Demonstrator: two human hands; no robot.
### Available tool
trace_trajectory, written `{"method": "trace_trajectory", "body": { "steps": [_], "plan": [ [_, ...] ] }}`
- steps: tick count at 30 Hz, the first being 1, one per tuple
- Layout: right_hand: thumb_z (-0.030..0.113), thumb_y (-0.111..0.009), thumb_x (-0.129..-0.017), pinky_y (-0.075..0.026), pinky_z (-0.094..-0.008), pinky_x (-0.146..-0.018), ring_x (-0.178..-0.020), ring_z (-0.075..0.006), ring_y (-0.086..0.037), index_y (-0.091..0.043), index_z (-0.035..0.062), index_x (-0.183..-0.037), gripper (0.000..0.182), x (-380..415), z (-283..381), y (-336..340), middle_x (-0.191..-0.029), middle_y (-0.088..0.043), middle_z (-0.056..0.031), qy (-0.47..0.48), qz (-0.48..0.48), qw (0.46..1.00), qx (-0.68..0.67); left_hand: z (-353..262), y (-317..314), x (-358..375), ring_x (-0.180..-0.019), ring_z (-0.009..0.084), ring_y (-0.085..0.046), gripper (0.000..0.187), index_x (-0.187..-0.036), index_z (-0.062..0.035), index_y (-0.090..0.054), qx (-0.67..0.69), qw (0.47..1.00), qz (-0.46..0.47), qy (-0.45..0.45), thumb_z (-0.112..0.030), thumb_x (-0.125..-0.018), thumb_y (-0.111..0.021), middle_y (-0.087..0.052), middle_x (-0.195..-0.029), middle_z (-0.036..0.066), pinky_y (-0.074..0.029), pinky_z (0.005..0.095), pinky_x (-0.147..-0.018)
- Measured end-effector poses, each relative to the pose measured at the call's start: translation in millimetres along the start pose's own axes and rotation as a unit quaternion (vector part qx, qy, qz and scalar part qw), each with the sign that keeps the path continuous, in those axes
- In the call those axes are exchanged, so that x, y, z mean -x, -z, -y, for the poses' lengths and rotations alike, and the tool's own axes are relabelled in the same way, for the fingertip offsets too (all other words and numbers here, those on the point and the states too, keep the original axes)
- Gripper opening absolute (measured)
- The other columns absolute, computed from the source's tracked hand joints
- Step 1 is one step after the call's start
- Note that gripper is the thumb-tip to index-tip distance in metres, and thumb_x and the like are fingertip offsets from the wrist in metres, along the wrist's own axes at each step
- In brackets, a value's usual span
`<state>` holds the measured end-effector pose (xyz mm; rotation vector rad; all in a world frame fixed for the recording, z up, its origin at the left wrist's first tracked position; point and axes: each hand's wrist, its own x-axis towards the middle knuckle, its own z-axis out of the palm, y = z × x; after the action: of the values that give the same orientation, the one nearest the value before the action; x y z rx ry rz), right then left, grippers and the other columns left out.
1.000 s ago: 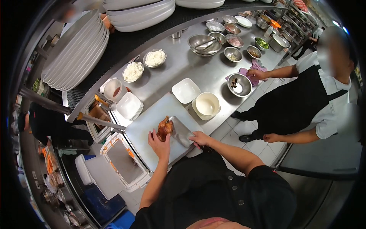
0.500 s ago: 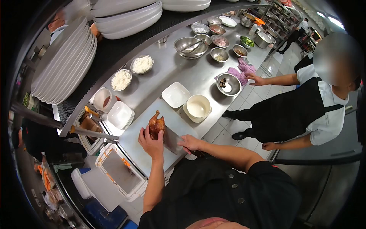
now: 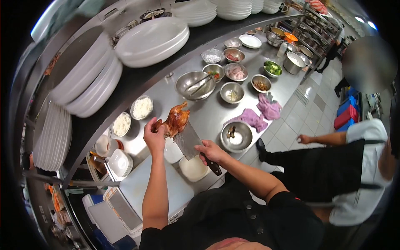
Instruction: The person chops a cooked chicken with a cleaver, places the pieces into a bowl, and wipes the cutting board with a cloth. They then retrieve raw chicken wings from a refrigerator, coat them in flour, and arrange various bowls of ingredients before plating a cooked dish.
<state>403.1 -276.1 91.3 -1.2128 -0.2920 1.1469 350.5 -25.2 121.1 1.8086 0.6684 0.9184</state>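
Note:
A glossy brown roast chicken piece (image 3: 178, 118) is held up over the steel counter, past the far end of the board. My left hand (image 3: 154, 136) grips its left end, fingers closed round it. In my right hand (image 3: 211, 151) is a cleaver (image 3: 187, 141), its broad blade tilted up and the far end touching or overlapping the underside of the chicken. Below the blade sit a white square dish (image 3: 172, 152) and a cream round bowl (image 3: 194, 169), both partly covered by it. Nearer to me lies the white cutting board (image 3: 152, 187).
Left of the chicken stand two bowls of rice (image 3: 142, 107). A mixing bowl with tongs (image 3: 195, 85), several ingredient bowls (image 3: 236, 72), purple cloths (image 3: 251, 119) and a steel bowl (image 3: 236, 136) fill the far counter. Stacked plates (image 3: 152, 41) line the shelf. A co-worker (image 3: 325, 166) stands at right.
Both hands have moved forward off the cutting board, raising the chicken and the cleaver over the counter. The steel bowl by the cloths no longer shows its white contents. The co-worker's hand has left the cloth.

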Motion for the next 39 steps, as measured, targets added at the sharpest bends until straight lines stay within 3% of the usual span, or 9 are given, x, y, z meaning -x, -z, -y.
{"method": "trace_trajectory", "body": {
  "steps": [4,5,8,12,14,18,28,34,39],
  "plan": [
    [0.025,-0.059,-0.106,-0.043,-0.0303,-0.043,-0.044,-0.0150,-0.053,-0.052,0.0080,-0.099,0.019,-20,61,78,-0.063,-0.055,-0.0032,-0.038,-0.006,0.999,0.004,4,-75,-50,-0.092,0.0140,-0.067,0.033,-0.123,0.0042,-0.067,0.129,0.985,-0.067,0.097,-0.004,-0.091,-0.071,-0.075,-0.113,0.010,-0.055,0.0291,-0.086],
    [0.025,-0.059,-0.106,-0.043,-0.0301,-0.044,-0.045,-0.0151,-0.053,-0.054,0.0074,-0.102,0.019,-32,62,100,-0.062,-0.055,-0.0033,-0.037,0.000,0.999,0.013,-34,-89,-54,-0.091,0.0129,-0.067,0.035,-0.125,0.0053,-0.064,0.107,0.984,-0.075,0.122,-0.006,-0.092,-0.071,-0.075,-0.114,0.010,-0.055,0.0280,-0.082],
    [0.025,-0.059,-0.106,-0.044,-0.0299,-0.044,-0.044,-0.0152,-0.053,-0.055,0.0067,-0.105,0.019,-46,86,142,-0.062,-0.055,-0.0035,-0.040,0.016,0.999,-0.006,-50,-141,-78,-0.094,0.0156,-0.068,0.037,-0.126,0.0039,-0.064,0.109,0.989,-0.090,-0.046,-0.006,-0.091,-0.075,-0.074,-0.115,0.010,-0.056,0.0305,-0.088],
    [0.026,-0.060,-0.106,-0.044,-0.0298,-0.043,-0.044,-0.0143,-0.052,-0.053,0.0088,-0.108,0.018,-60,95,174,-0.061,-0.054,-0.0030,-0.046,0.019,0.998,-0.027,-96,-203,-78,-0.113,0.0299,-0.068,0.044,-0.125,-0.0005,-0.066,-0.114,0.973,0.043,-0.197,-0.005,-0.084,-0.079,-0.069,-0.127,0.014,-0.054,0.0398,-0.098],
    [0.026,-0.060,-0.106,-0.044,-0.0296,-0.042,-0.043,-0.0139,-0.051,-0.053,0.0096,-0.106,0.018,-57,104,178,-0.062,-0.054,-0.0028,-0.042,0.018,0.998,-0.034,-81,-226,-75,-0.125,0.0367,-0.061,0.049,-0.126,-0.0020,-0.066,-0.178,0.941,0.138,-0.251,-0.010,-0.081,-0.081,-0.065,-0.135,0.015,-0.050,0.0454,-0.105],
    [0.025,-0.060,-0.105,-0.044,-0.0292,-0.041,-0.043,-0.0138,-0.051,-0.053,0.0098,-0.106,0.017,-50,111,187,-0.062,-0.054,-0.0024,-0.047,-0.008,0.996,-0.069,-80,-236,-76,-0.132,0.0387,-0.055,0.053,-0.128,-0.0026,-0.066,-0.240,0.910,0.147,-0.305,-0.016,-0.080,-0.083,-0.062,-0.141,0.015,-0.046,0.0474,-0.111],
    [0.023,-0.060,-0.105,-0.046,-0.0327,-0.044,-0.045,-0.0163,-0.053,-0.046,0.0090,-0.106,0.020,-70,152,232,-0.062,-0.053,-0.0027,-0.016,-0.054,0.996,-0.062,-96,-245,-79,-0.137,0.0403,-0.053,0.068,-0.141,-0.0005,-0.057,-0.120,0.966,0.060,-0.223,-0.024,-0.084,-0.084,-0.055,-0.149,0.023,-0.044,0.0455,-0.114],
    [0.020,-0.060,-0.104,-0.044,-0.0329,-0.041,-0.044,-0.0162,-0.052,-0.045,0.0083,-0.111,0.020,-155,220,322,-0.062,-0.054,-0.0023,0.020,-0.026,0.998,-0.063,-102,-206,14,-0.139,0.0289,-0.051,0.063,-0.145,-0.0033,-0.054,-0.061,0.996,-0.018,-0.057,-0.007,-0.087,-0.077,-0.051,-0.152,0.015,-0.046,0.0458,-0.110],
    [0.023,-0.060,-0.106,-0.046,-0.0317,-0.041,-0.044,-0.0156,-0.051,-0.049,0.0095,-0.105,0.017,-242,286,400,-0.062,-0.053,-0.0021,0.016,-0.044,0.999,-0.013,-84,-165,133,-0.132,0.0286,-0.057,0.055,-0.145,0.0019,-0.051,-0.206,0.972,-0.092,0.059,0.000,-0.091,-0.063,-0.053,-0.147,0.016,-0.051,0.0442,-0.105]
  ]
}}
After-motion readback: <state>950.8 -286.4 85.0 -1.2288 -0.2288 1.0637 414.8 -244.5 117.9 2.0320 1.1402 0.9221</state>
